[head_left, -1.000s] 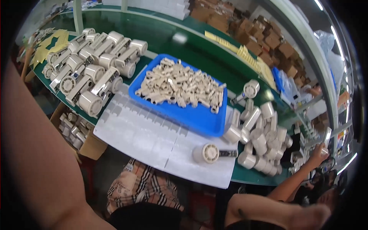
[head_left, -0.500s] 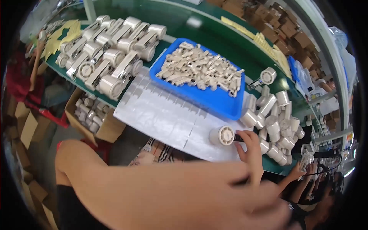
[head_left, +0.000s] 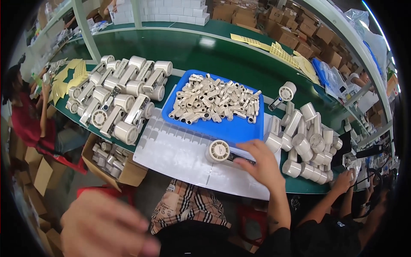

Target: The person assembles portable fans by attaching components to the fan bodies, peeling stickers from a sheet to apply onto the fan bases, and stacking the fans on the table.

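A white handheld appliance [head_left: 218, 151] with a round, vented head lies on the white sheet [head_left: 171, 156] near the front of the table. Its dark handle part points to the right, toward my right hand [head_left: 263, 168]. The thumb and fingers of that hand are spread apart over the handle; contact is hard to make out. Low on the left, my left hand [head_left: 107, 227] is raised toward the camera and smeared by motion, away from the table. Behind the appliance, a blue tray [head_left: 239, 129] holds a heap of small cream plastic parts [head_left: 218, 98].
Similar white appliances [head_left: 124, 103] stand in rows at the left; more are piled [head_left: 306, 141] at the right, with one lying apart [head_left: 287, 91]. A cardboard box [head_left: 132, 173] of parts is below the left edge. Co-workers sit at both sides.
My left arm has swung from across the lower view to the lower left. My right hand has shifted left along with the appliance, its fingers now spread. The view has tilted up.
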The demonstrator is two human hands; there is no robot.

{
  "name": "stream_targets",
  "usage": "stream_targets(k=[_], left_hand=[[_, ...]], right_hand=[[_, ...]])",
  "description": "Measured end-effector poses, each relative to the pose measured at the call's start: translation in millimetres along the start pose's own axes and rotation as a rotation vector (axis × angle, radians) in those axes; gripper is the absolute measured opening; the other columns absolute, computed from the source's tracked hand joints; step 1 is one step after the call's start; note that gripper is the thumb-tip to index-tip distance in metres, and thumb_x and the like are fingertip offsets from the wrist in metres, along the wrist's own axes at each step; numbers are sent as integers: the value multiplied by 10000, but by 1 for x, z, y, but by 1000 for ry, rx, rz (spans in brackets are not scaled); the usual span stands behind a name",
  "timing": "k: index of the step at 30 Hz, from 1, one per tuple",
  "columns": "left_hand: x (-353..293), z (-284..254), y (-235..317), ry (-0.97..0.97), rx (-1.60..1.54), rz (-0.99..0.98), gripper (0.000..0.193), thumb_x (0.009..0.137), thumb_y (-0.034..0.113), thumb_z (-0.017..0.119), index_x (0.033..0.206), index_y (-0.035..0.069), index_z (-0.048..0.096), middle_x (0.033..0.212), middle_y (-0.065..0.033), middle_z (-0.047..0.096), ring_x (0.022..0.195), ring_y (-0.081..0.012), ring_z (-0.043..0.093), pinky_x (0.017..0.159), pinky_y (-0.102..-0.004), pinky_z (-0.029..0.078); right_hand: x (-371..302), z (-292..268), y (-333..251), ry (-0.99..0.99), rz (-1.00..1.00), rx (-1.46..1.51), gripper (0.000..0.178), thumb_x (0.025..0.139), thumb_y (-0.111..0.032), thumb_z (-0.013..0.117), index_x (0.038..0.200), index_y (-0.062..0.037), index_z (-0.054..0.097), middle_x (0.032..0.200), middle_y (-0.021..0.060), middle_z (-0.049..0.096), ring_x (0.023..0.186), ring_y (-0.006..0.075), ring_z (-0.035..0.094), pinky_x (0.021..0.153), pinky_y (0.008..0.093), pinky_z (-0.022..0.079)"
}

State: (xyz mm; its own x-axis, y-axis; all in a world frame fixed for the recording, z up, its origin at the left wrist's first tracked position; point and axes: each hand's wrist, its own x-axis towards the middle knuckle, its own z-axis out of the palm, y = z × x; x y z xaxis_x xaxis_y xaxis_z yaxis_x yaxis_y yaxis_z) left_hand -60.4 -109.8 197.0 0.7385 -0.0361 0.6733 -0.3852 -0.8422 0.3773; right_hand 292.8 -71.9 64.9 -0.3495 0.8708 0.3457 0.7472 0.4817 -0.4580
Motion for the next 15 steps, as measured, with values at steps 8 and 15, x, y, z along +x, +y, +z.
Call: stream_targets(k=[8,15], left_hand=[[-23,102,-147,480,175,-743,246,765,89,717,1006,56,677,989,-108,667,988,-276,600,861,-357,468],[-11,132,-192,82,108,-696,553,710,216,767,1202,60,569,1245,-144,544,1173,-329,499,1008,-414,379]], right_hand=[[115,43,50,-42,-42,-241,211,813,-73,603,1019,-76,653,968,135,584,893,317,615,771,399,505],[128,79,79,10,-55,-492,156,758,-53,563,882,-54,659,985,144,580,912,312,623,747,412,527]])
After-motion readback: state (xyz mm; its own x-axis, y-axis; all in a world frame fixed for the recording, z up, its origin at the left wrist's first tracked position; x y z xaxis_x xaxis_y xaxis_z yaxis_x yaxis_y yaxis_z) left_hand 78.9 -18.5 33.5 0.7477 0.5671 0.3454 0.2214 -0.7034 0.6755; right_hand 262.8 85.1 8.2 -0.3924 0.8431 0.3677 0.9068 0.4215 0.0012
